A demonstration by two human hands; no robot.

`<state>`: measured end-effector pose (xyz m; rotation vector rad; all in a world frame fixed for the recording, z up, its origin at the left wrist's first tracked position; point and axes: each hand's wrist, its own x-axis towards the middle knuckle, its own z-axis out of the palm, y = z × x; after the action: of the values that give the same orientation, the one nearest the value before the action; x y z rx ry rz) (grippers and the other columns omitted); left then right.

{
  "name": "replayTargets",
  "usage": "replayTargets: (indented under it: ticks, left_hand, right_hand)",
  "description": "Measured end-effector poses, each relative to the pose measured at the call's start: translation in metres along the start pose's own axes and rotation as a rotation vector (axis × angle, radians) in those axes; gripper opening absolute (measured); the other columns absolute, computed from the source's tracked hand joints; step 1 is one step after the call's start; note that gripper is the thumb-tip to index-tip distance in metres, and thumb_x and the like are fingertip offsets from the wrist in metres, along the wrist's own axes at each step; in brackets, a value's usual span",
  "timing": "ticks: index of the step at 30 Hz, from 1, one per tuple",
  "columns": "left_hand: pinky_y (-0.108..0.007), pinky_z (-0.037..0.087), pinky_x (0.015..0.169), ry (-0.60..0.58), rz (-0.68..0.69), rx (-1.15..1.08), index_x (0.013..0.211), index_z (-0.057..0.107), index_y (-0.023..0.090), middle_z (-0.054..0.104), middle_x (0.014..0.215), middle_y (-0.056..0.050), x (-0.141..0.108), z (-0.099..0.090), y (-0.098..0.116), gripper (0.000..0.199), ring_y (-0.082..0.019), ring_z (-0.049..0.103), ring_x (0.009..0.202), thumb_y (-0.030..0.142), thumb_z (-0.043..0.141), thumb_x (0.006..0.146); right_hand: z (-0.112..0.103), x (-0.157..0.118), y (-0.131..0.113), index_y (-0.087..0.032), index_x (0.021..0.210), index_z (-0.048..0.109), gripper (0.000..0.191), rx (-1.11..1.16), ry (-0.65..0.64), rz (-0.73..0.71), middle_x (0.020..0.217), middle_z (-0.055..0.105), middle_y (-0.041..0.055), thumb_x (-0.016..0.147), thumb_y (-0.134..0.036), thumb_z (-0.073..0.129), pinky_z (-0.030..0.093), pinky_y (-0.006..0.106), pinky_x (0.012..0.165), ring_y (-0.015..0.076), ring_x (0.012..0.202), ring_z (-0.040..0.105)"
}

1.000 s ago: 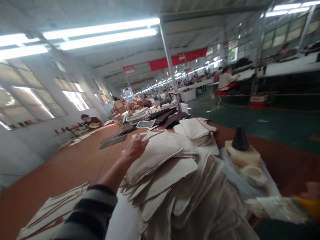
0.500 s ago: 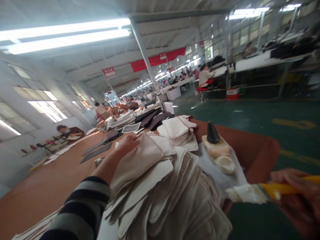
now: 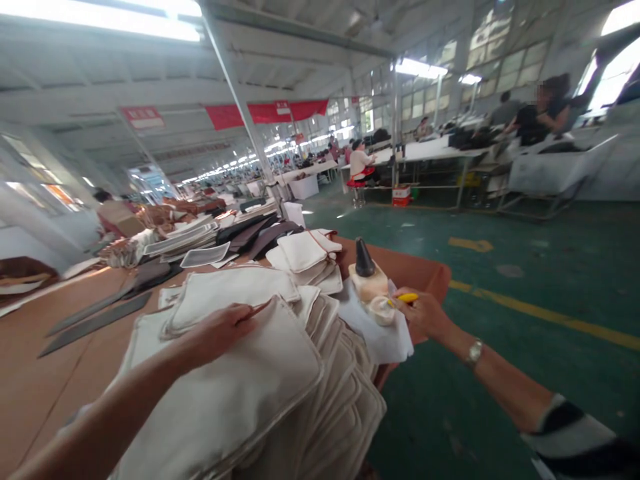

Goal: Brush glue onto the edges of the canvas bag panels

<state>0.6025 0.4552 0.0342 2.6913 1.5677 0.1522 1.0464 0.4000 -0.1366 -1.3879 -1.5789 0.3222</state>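
My right hand (image 3: 420, 312) is closed round a brush (image 3: 407, 297) with a yellow handle. Its tip is down in a small pale cup (image 3: 381, 311) at the table's right edge. Beside that cup stands a bottle (image 3: 369, 280) with a black cone-shaped nozzle and a pale body. My left hand (image 3: 217, 333) lies over the pile and pinches the upper edge of a cream fabric panel (image 3: 260, 380) with stitched borders. Many similar panels (image 3: 345, 373) lie fanned out under and to the right of it.
The brown-covered table (image 3: 90, 333) holds grey strips (image 3: 95, 323), dark folded pieces (image 3: 270, 237) and a white stitched stack (image 3: 303, 253). A white sheet (image 3: 395, 337) lies under the cup and bottle. Green floor (image 3: 525, 280) lies to the right; co-workers sit at tables further back.
The brush has moved from beside the pile to the cup, its bristles now inside. My left hand has drawn nearer with a panel, now flat across the pile. The view has turned right.
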Motion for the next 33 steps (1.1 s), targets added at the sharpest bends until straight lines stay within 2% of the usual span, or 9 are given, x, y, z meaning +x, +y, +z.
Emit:
replayTargets:
  ticks: [2,4,10,16,21,27,30,32,33]
  left_hand:
    - [-0.032,0.049,0.077,-0.073,-0.013,0.034,0.081,0.063,0.021,0.069,0.095,-0.007,0.001,0.017,0.009,0.036,-0.022,0.066,0.085,0.045,0.039,0.093]
    - [-0.034,0.048,0.080,-0.066,-0.053,0.056,0.083,0.060,0.021,0.066,0.103,-0.009,0.002,0.024,0.015,0.031,-0.023,0.065,0.088,0.044,0.042,0.091]
    - [-0.039,0.047,0.088,-0.179,-0.138,0.108,0.110,0.061,0.020,0.065,0.113,-0.013,0.012,0.025,0.026,0.036,-0.031,0.065,0.105,0.042,0.046,0.087]
    - [-0.036,0.046,0.078,-0.265,-0.104,0.095,0.097,0.067,0.023,0.070,0.101,-0.010,0.016,0.017,0.035,0.028,-0.028,0.067,0.088,0.041,0.052,0.081]
    - [-0.030,0.039,0.063,-0.243,-0.146,0.082,0.073,0.065,0.022,0.068,0.074,-0.005,0.018,0.014,0.036,0.019,-0.024,0.063,0.071,0.040,0.058,0.075]
    - [-0.027,0.036,0.064,-0.129,-0.107,-0.052,0.077,0.066,0.020,0.066,0.078,-0.001,0.001,0.011,0.039,0.032,-0.017,0.059,0.072,0.042,0.046,0.089]
    - [-0.026,0.038,0.064,-0.021,-0.111,-0.229,0.085,0.068,0.020,0.065,0.074,0.001,-0.017,0.013,0.052,0.031,-0.017,0.058,0.072,0.040,0.046,0.092]
    - [-0.026,0.041,0.068,0.032,-0.091,-0.320,0.094,0.070,0.022,0.069,0.080,0.001,-0.028,0.015,0.063,0.029,-0.017,0.060,0.076,0.040,0.048,0.092]
    - [-0.026,0.042,0.070,0.055,-0.081,-0.356,0.098,0.071,0.023,0.071,0.084,0.001,-0.032,0.016,0.069,0.028,-0.018,0.061,0.079,0.040,0.050,0.093]
  right_hand:
    - [0.012,0.004,0.014,-0.019,0.097,0.075,0.032,-0.034,-0.043,-0.036,0.101,0.073,0.0086,0.091,-0.044,0.057,0.052,0.035,0.082,0.0251,0.089,0.068]
    - [0.019,0.007,0.023,-0.020,0.098,0.076,0.029,-0.059,-0.084,-0.070,0.104,0.073,0.0086,0.091,-0.039,0.056,0.052,0.036,0.087,0.0256,0.094,0.068]
    - [0.016,-0.002,0.027,-0.020,0.106,0.075,0.031,-0.103,-0.111,-0.142,0.110,0.070,0.0115,0.095,-0.038,0.053,0.052,0.039,0.095,0.0263,0.102,0.066]
    - [0.000,-0.040,0.008,-0.025,0.109,0.076,0.029,-0.056,-0.219,-0.182,0.096,0.070,0.0096,0.093,-0.040,0.057,0.053,0.034,0.081,0.0231,0.088,0.066]
    - [-0.004,-0.048,0.003,-0.020,0.104,0.073,0.035,0.035,-0.011,0.028,0.093,0.071,0.0098,0.095,-0.049,0.056,0.056,0.033,0.071,0.0229,0.078,0.069]
    - [-0.004,-0.041,0.011,-0.014,0.086,0.069,0.042,0.162,0.256,0.314,0.061,0.065,0.0088,0.087,-0.056,0.060,0.048,0.029,0.042,0.0220,0.047,0.062]
    - [-0.009,-0.040,-0.017,-0.016,0.087,0.067,0.040,0.222,0.380,0.339,0.060,0.062,0.0058,0.087,-0.056,0.063,0.043,0.026,0.040,0.0177,0.046,0.056]
    - [-0.010,-0.035,-0.052,-0.019,0.091,0.065,0.038,0.365,0.416,0.313,0.065,0.061,0.0035,0.089,-0.056,0.062,0.044,0.024,0.044,0.0152,0.051,0.055]
    - [-0.009,-0.032,-0.072,-0.019,0.089,0.064,0.035,0.558,0.414,0.286,0.065,0.059,0.0028,0.087,-0.053,0.067,0.040,0.023,0.042,0.0140,0.051,0.051]
